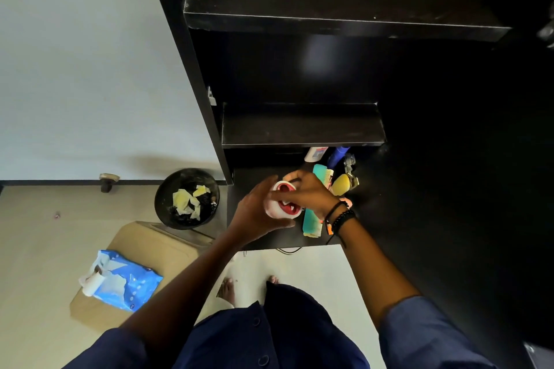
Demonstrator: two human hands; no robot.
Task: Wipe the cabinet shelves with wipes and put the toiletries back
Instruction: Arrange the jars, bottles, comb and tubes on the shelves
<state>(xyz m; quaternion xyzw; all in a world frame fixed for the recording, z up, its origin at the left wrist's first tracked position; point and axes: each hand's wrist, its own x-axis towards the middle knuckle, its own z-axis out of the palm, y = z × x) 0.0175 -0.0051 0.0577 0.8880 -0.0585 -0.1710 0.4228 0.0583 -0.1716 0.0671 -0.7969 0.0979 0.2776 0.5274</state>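
Left hand [254, 213] cups a white-and-red tub [283, 204] from its left side, fingers curled up around it and the thumb tucked beneath. Right hand [308, 192] comes over from the other side, its fingers bent down onto the top of the same tub and gripping it there, with dark beaded bracelets [341, 217] on the wrist. Both hands hold the tub just above the front of the cabinet's bottom shelf [269, 237]; whether its base touches the shelf cannot be told.

Behind and beside the right hand, more toiletries lie on that shelf: a teal comb [325, 174], a teal tube [311, 223] lying lengthwise under the wrist, a rounded yellow item [341, 184], and further back a white bottle [316, 154] and a blue bottle [338, 155], both partly hidden by the middle shelf [302, 129]. That shelf and the upper shelf [329, 6] above it are black (the upper one shows pale scuffs along its edges).

On the floor left of the cabinet stands a round black bin [168, 180] with crumpled yellow wipes [187, 199] inside. Nearer the person, a blue pack of wipes [129, 281], one white sheet pulled out of it, lies on a tan board [156, 249].
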